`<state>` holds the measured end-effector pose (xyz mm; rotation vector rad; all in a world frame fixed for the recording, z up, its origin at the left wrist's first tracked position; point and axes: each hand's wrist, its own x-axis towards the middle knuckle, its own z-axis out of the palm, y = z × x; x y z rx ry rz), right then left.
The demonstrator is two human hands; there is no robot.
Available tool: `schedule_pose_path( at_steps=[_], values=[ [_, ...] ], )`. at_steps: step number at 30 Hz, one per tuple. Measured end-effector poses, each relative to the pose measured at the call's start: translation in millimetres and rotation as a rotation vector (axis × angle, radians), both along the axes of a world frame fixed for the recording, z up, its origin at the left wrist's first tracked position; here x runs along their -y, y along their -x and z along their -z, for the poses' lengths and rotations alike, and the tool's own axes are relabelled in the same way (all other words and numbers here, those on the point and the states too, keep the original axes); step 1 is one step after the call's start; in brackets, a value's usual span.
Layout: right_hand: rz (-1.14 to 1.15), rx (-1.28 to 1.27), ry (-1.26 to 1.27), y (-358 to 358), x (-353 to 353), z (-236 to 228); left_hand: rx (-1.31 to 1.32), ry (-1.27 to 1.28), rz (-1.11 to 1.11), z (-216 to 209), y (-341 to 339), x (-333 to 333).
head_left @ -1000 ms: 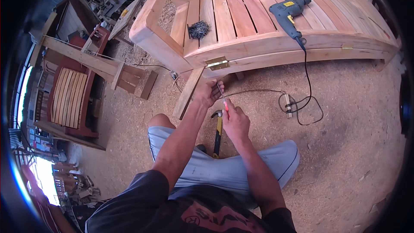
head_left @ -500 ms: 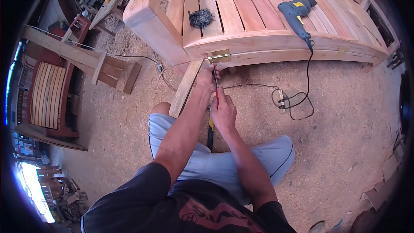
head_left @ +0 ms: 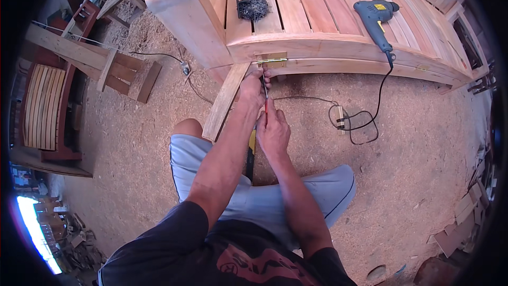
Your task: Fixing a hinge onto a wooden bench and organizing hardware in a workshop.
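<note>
Screwdriver (head_left: 265, 107), red-handled: tip at the brass hinge (head_left: 273, 60) on the bench's front rail. My right hand (head_left: 273, 133) has its grip closed around the handle; my left hand (head_left: 253, 89) pinches the shaft just below the hinge. Blue drill (head_left: 374, 17): on the bench (head_left: 317, 10) slats, right of the hinge. Nail pile (head_left: 252, 7): above the hinge.

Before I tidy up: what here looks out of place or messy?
Sawdust and shavings cover the floor. The drill lies on the bench slats, its cord trailing down in loose coils on the floor. A dark pile, maybe screws, sits loose on the slats.
</note>
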<state>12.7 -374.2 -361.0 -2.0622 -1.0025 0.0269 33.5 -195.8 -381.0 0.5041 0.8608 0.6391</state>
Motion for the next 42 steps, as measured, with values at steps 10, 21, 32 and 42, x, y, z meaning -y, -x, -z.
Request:
schedule_pose_path(
  at_steps=[10,21,32,42],
  values=[
    [0.048,-0.038,-0.001,0,-6,-18,0.126,-0.015,-0.008,-5,9,14],
    [0.032,-0.066,-0.159,-8,1,-19,0.512,0.078,0.003,21,19,15],
    [-0.070,-1.398,-0.261,-30,14,-2,0.362,0.096,-0.062,7,9,20],
    [-0.003,-0.575,-0.125,-17,7,19,0.298,0.065,-0.054,1,4,24]
  ],
)
